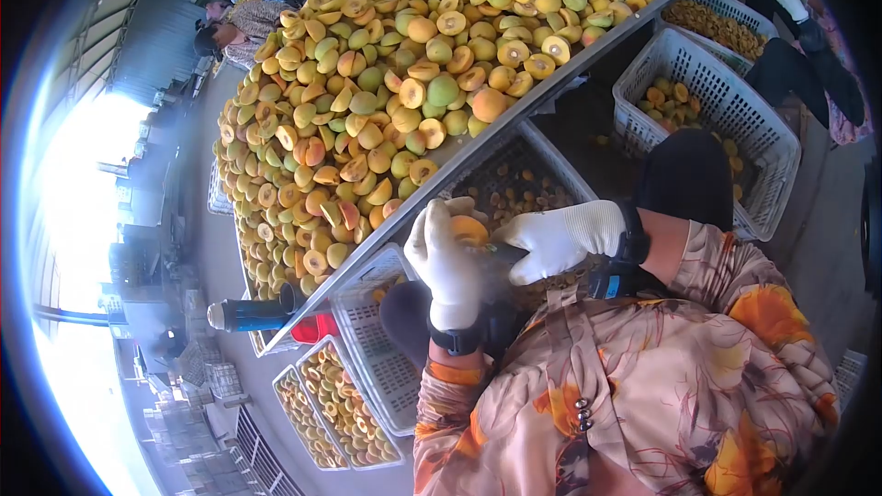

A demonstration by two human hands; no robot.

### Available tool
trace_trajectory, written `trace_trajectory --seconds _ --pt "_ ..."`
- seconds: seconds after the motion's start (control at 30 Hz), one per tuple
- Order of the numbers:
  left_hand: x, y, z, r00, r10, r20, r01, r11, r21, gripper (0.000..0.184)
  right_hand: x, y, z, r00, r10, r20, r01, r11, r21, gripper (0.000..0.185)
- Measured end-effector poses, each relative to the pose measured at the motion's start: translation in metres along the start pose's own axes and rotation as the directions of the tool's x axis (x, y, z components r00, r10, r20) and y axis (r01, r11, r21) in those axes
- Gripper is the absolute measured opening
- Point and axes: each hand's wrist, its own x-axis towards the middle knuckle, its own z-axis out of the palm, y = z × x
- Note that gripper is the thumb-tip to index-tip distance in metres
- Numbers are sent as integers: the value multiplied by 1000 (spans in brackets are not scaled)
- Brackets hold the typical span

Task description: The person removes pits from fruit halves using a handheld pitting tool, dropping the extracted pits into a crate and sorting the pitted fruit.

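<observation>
Orange fruit [469,231] gripped in left hand [444,255]; right hand [551,241] curled just beside it, cannot tell if holding anything.

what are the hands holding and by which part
The left hand holds a fruit by the side nearest its palm; whether the right hand grips anything can't be told.

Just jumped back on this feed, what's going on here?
The person's gloved left hand holds an orange-fleshed fruit; the gloved right hand is close beside it, and whether it grips a tool is unclear. They're at a table heaped with stone fruit, many pieces halved. Two trays of fruit halves sit at the picture's lower left.
</observation>
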Motion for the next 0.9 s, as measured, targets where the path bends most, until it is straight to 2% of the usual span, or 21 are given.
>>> trace_trajectory --seconds 0.1,0.17,0.27,0.37,0.4,0.43,0.47,0.5,0.53,0.57,0.6,0.63,0.67,0.7,0.73,0.77,0.8,0.87,0.9 --pt "-2 4 3 998 -1 -68 0 1000 -15 51 5 4 0 998 40 55 -49 985 168 24" --pt "-5 7 10 989 -127 -74 117 984 -131 49 0 -10 -6 986 112 127 -146 941 306 19" --pt "-5 20 17 968 -250 -1 240 930 -278 47 2 7 1 949 99 301 -278 714 643 16" --pt "0 20 11 954 -292 68 296 882 -366 47 0 -7 -11 926 137 351 -344 686 641 17" --pt "4 20 5 951 -296 86 306 870 -386 46 1 -6 -10 930 117 348 -320 723 612 17" --pt "11 22 -1 908 -420 -3 367 797 -480 45 1 -4 -8 934 98 344 -294 758 582 18" --pt "21 13 -16 919 -392 -45 299 766 -569 42 2 -3 -5 937 79 341 -267 790 552 19" --pt "23 6 -34 971 -163 -177 115 960 -255 42 3 -1 -2 943 138 302 -244 906 347 23" --pt "21 3 -61 978 155 -141 -128 975 181 37 4 2 0 950 186 251 -221 968 118 29" --pt "19 0 -88 885 457 -91 -327 747 579 32 5 7 2 958 221 184 -202 972 -117 35" --pt "19 7 -124 914 401 -67 -230 646 728 28 4 13 5 965 242 97 -196 919 -342 42" --pt "20 14 -159 938 343 -43 -146 505 851 25 6 22 9 923 346 169 -239 859 -453 47" --pt "20 19 -183 965 -65 -255 241 608 757 26 1 33 16 955 271 117 -200 885 -421 42" --pt "16 15 -193 970 94 -224 207 158 965 26 1 32 20 967 249 56 -217 919 -330 40" --pt "17 12 -196 967 223 -122 193 -334 923 26 2 31 23 973 230 0 -223 946 -237 37" --pt "28 10 -196 964 206 -169 198 -129 972 31 5 33 27 978 205 -44 -208 925 -318 30" --pt "42 10 -180 975 203 -90 85 34 996 33 5 41 26 970 243 -28 -232 873 -429 28" --pt "78 4 -127 969 238 60 -144 352 925 37 1 66 28 947 322 -7 -253 730 -635 23" --pt "96 -1 -93 965 225 136 -221 415 883 39 -5 75 28 977 203 -70 -199 735 -648 19"
